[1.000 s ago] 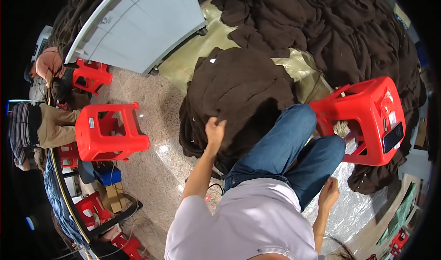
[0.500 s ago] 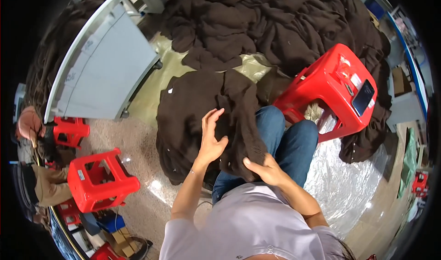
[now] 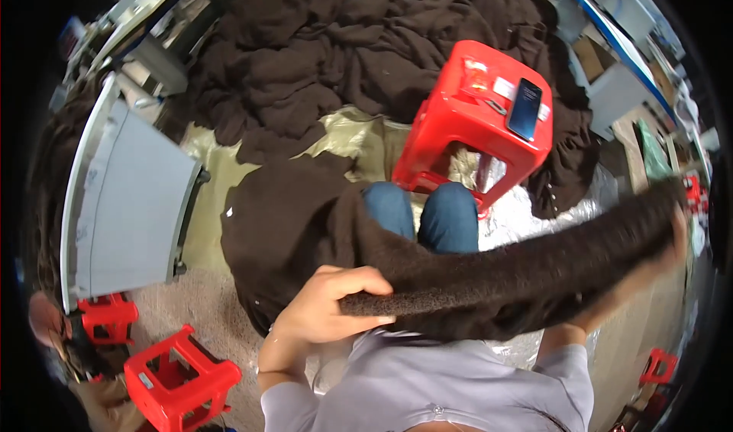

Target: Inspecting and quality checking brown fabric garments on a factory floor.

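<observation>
A dark brown knitted garment [image 3: 473,283] is stretched across my lap and out to the right. Its near edge is pinched by my left hand [image 3: 328,306], with the thumb below and the fingers curled over it. My right hand [image 3: 673,249], blurred and partly behind the fabric, grips the other end, raised at the far right. The rest of the brown fabric [image 3: 279,218] drapes to the left of my knees, with a small white spot on it. Beyond my knees lies a big heap of brown garments [image 3: 359,50].
A red plastic stool [image 3: 477,127] beyond my knees bears a phone [image 3: 525,110] and small packets. A grey panel on casters [image 3: 130,203] stands at the left. Another red stool [image 3: 179,382] and a seated person [image 3: 99,394] are at lower left. Plastic sheeting [image 3: 206,203] covers some floor.
My right hand has swung far right and up, pulling the garment's end taut. My left hand, open before, has closed on its edge. The view has shifted right.
</observation>
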`<state>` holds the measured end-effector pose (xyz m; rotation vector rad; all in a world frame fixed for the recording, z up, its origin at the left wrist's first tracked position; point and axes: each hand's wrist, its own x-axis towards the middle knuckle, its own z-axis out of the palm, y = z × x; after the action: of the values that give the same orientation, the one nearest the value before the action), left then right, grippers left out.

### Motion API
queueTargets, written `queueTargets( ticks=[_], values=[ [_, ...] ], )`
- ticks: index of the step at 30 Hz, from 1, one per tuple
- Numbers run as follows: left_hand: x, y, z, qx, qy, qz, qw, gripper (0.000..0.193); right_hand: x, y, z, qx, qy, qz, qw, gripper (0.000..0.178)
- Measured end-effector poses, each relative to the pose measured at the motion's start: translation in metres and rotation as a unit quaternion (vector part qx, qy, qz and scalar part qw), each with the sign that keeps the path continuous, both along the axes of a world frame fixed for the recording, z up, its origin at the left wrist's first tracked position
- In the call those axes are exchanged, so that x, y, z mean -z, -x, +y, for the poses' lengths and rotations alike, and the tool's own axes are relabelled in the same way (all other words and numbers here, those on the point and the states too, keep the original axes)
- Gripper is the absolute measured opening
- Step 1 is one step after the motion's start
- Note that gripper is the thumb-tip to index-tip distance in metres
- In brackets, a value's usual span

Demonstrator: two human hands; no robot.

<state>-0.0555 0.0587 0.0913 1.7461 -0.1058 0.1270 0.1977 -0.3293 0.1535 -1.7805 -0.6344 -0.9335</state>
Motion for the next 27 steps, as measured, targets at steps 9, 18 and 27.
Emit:
queueTargets(
  ticks=[9,18,27],
  values=[
    [0.171,0.008,0.033,-0.285,0.16,0.269,0.906,0.026,0.282,-0.051,0.092,-0.198,0.298,0.433,0.828,0.053],
    [0.192,0.072,0.059,-0.403,0.118,0.168,0.892,0.01,0.317,0.015,0.043,-0.008,0.195,0.266,0.944,0.057],
    [0.162,0.053,0.062,-0.351,0.218,0.143,0.899,0.015,0.302,-0.021,0.051,-0.153,0.167,0.614,0.756,0.038]
  ],
)
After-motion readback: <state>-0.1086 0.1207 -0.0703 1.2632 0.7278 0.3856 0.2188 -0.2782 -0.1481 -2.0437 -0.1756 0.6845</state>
